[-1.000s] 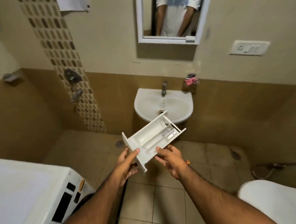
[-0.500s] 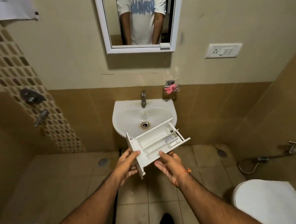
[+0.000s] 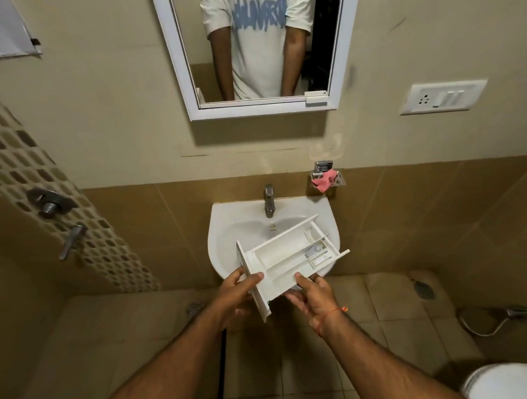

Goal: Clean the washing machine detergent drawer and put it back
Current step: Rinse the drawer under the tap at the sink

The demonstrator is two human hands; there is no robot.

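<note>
The white detergent drawer (image 3: 286, 261) is in both my hands, held level over the front edge of the white wall sink (image 3: 227, 232). Its open compartments face up and its front panel points toward me at the lower left. My left hand (image 3: 235, 296) grips the front panel end, thumb on top. At the drawer's near side my right hand (image 3: 311, 298) holds it with the thumb on the rim and the fingers beneath. A metal tap (image 3: 269, 200) stands at the back of the sink, shut off.
A mirror (image 3: 259, 45) hangs above the sink, a socket plate (image 3: 442, 97) to its right. A soap holder with a pink cloth (image 3: 325, 178) is right of the tap. Shower valves (image 3: 51, 203) are on the left wall. A toilet lid (image 3: 514, 381) sits at lower right.
I have turned right and stepped up to the sink; the washing machine has left the view. The drawer, held the same way in both hands, now hangs over the basin.
</note>
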